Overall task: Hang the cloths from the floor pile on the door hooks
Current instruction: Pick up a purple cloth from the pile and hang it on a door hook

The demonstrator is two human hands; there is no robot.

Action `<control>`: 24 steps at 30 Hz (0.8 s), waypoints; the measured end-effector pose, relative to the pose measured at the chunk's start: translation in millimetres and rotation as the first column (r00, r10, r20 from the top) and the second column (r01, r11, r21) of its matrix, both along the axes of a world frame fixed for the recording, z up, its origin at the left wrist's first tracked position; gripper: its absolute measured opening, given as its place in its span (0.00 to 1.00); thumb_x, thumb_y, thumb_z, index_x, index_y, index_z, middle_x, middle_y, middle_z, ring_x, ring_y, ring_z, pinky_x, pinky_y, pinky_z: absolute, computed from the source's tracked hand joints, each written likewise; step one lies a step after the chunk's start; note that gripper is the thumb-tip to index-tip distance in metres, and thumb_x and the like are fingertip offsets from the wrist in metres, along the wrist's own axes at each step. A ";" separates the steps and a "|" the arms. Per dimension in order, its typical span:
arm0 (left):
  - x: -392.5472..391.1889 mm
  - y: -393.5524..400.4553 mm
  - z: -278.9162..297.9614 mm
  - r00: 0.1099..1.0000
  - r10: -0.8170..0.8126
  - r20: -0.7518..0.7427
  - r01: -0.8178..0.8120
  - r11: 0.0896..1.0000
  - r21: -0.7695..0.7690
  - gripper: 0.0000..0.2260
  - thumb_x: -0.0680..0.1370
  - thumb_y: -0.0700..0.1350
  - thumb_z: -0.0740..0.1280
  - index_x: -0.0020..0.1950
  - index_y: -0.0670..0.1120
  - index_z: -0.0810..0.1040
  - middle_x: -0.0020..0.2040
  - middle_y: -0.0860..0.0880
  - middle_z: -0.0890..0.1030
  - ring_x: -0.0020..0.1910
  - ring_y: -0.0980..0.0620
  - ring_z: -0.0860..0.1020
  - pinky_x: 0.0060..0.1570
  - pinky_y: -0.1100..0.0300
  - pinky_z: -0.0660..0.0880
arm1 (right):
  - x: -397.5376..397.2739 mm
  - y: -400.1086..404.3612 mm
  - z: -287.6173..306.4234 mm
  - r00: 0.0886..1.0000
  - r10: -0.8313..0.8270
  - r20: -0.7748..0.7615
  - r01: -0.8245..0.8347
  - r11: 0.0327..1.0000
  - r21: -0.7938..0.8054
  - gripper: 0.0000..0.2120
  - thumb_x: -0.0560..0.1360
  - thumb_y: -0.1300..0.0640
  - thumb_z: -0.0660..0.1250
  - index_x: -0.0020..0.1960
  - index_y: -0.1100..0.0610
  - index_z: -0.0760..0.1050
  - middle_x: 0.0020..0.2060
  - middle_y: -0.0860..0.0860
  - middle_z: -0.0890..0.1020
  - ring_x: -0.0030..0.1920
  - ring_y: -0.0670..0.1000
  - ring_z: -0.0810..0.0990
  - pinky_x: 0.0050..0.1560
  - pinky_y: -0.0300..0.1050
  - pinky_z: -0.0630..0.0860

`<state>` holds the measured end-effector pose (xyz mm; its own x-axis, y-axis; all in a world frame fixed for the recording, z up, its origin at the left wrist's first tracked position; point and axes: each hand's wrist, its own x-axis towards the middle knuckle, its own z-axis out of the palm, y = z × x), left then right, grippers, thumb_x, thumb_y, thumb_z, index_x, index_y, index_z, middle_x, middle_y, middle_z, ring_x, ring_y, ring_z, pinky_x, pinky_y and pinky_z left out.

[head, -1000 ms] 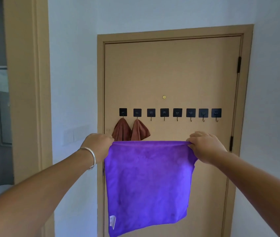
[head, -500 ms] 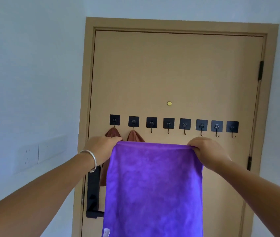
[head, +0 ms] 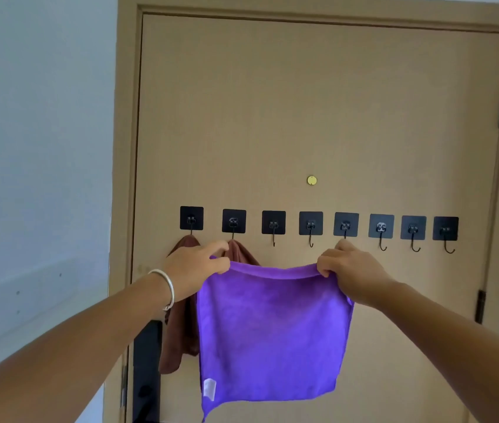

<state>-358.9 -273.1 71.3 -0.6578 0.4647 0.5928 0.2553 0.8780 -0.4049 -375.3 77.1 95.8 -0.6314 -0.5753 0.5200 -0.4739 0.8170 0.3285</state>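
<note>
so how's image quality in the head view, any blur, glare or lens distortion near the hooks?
Head view: soft, even light, no glare or hard shadows; row of hooks slightly soft but each is countable; door frame leans, so wide-angle distortion shows; purple cloth looks saturated, its folds are readable; left hand and right hand are mildly soft.

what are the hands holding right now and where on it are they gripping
Both hold the purple cloth by its top edge: the left hand pinches the upper left corner, the right hand the upper right corner.

The tan door (head: pixel 318 102) carries eight black hooks (head: pixel 310 223); brown cloths (head: pixel 181 337) hang from the two leftmost.
</note>
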 end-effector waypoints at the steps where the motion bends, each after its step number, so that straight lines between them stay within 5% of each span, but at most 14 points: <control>1: -8.0 0.5 1.4 0.999 -0.001 0.033 0.002 0.999 -0.039 0.11 0.69 0.59 0.60 0.50 0.66 0.72 0.43 0.53 0.80 0.39 0.50 0.78 0.38 0.52 0.74 | -8.8 -2.9 1.2 1.000 -0.009 0.001 0.009 1.000 0.017 0.19 0.73 0.68 0.56 0.52 0.47 0.75 0.51 0.43 0.77 0.53 0.51 0.67 0.41 0.44 0.69; 3: -18.8 4.1 3.7 0.989 0.002 0.151 0.002 1.000 -0.027 0.14 0.73 0.47 0.62 0.56 0.61 0.73 0.55 0.51 0.76 0.51 0.47 0.75 0.45 0.51 0.73 | -25.0 -11.0 3.2 0.998 -0.057 0.006 0.057 0.997 0.048 0.26 0.75 0.66 0.54 0.64 0.42 0.72 0.54 0.45 0.75 0.56 0.51 0.66 0.41 0.43 0.66; 5: -26.4 7.6 9.2 0.989 0.078 0.126 -0.068 0.994 -0.079 0.24 0.74 0.37 0.60 0.66 0.57 0.67 0.56 0.49 0.69 0.53 0.46 0.70 0.42 0.54 0.70 | -38.5 -18.9 4.0 0.995 -0.100 0.009 0.100 0.994 0.038 0.28 0.76 0.64 0.52 0.70 0.40 0.64 0.55 0.47 0.73 0.57 0.52 0.66 0.41 0.44 0.66; 9: -48.3 25.4 20.5 0.980 0.186 0.077 -0.181 0.981 -0.067 0.34 0.75 0.35 0.56 0.76 0.61 0.53 0.56 0.46 0.68 0.52 0.44 0.70 0.40 0.55 0.63 | -62.9 -33.5 9.1 0.983 -0.184 -0.007 0.184 0.982 0.031 0.25 0.78 0.60 0.54 0.73 0.43 0.60 0.57 0.51 0.72 0.58 0.54 0.67 0.44 0.48 0.72; 16: -92.3 59.4 41.1 0.903 0.406 0.142 -0.409 0.913 -0.007 0.31 0.77 0.36 0.56 0.77 0.57 0.53 0.63 0.43 0.67 0.54 0.43 0.72 0.40 0.54 0.67 | -96.1 -54.6 26.0 0.948 -0.318 -0.035 0.319 0.948 0.024 0.20 0.79 0.59 0.57 0.69 0.50 0.63 0.58 0.53 0.70 0.60 0.55 0.67 0.43 0.46 0.65; 24: -132.6 83.2 23.6 0.873 0.412 0.261 -0.436 0.899 0.037 0.23 0.80 0.40 0.54 0.76 0.52 0.58 0.64 0.41 0.69 0.57 0.41 0.74 0.54 0.52 0.73 | -132.1 -65.7 5.8 0.930 -0.364 -0.042 0.366 0.926 0.093 0.19 0.80 0.59 0.53 0.70 0.57 0.62 0.60 0.56 0.72 0.60 0.56 0.69 0.53 0.47 0.68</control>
